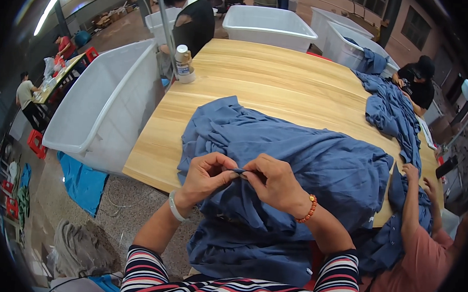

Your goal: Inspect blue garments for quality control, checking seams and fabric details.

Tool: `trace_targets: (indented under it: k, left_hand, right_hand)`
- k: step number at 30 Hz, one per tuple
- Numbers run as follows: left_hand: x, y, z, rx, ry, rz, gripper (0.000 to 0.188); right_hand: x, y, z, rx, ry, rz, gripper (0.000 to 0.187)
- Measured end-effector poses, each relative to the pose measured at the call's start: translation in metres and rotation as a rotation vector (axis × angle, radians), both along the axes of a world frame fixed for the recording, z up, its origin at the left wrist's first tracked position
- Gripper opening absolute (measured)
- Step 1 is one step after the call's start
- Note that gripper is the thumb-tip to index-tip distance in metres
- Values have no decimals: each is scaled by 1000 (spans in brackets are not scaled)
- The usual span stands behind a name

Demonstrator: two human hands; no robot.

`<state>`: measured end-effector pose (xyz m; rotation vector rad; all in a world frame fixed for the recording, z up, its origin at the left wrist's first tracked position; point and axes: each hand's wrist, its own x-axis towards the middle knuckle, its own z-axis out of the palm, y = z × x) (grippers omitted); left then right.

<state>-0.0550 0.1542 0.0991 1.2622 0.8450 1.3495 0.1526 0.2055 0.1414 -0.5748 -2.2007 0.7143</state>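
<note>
We log blue cloth (307, 155) heaped at the bench's (280, 69) near edge, partly hanging below it. Hands: left (203, 180) and right (275, 184), fingertips closed, pinching one small fold. Risk, we judge: overhanging weight could drag the cloth off the bench or slip our pinch.

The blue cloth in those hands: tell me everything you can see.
The blue cloth looks plain, matte and soft. It lies bunched and wrinkled on the near part of the wood-grained table and hangs past its near edge. The left hand and right hand pinch a small fold between them. Its full shape is lost in the creases.
</note>
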Motion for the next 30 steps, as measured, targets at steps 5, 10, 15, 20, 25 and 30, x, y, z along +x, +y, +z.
trace_targets:
  k: [5, 10, 15, 20, 25, 30]
  left_hand:
    - [20, -6, 4, 94, 100, 137, 12]
    - [40, -10, 3, 430, 469, 493, 15]
    - [45, -12, 4, 352, 331, 481, 17]
    - [49, -7, 17, 645, 542, 659, 26]
    - [54, -4, 16, 712, 581, 698, 29]
    - [59, -4, 3, 715, 548, 720, 25]
  right_hand:
    - [-2, -4, -7, 38, 18, -108, 9]
    - [-4, -9, -7, 111, 109, -200, 8]
    - [0, -14, -5, 50, 145, -168, 7]
    - [1, -6, -2, -166, 203, -124, 8]
    - [-3, -12, -3, 43, 261, -199, 8]
    - [-10, -9, -13, 501, 191, -307, 19]
